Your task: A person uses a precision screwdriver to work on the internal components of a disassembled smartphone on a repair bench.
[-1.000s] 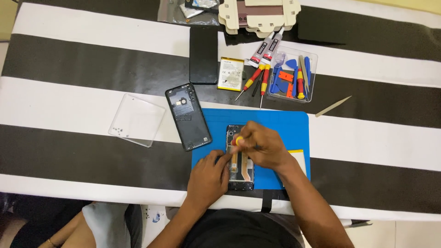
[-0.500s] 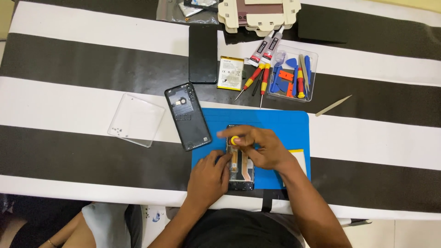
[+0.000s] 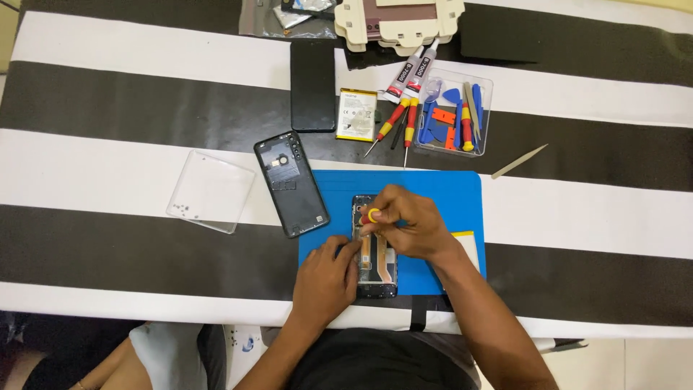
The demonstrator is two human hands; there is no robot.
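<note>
My right hand pinches the little screwdriver upright over the opened phone, which runs lengthwise toward me on the blue mat, left hand flat, bracing its edge.

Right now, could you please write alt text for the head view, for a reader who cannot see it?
A right hand holds a small screwdriver upright over an opened phone on a blue mat, while the left hand steadies the phone. A black back cover lies beside the mat.

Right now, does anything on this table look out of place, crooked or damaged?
Nothing looks damaged or spilled. The black back cover lies tilted, half off the blue mat. The opened phone lies straight on the mat, steadied by the left hand while the right hand holds a small screwdriver.
</note>
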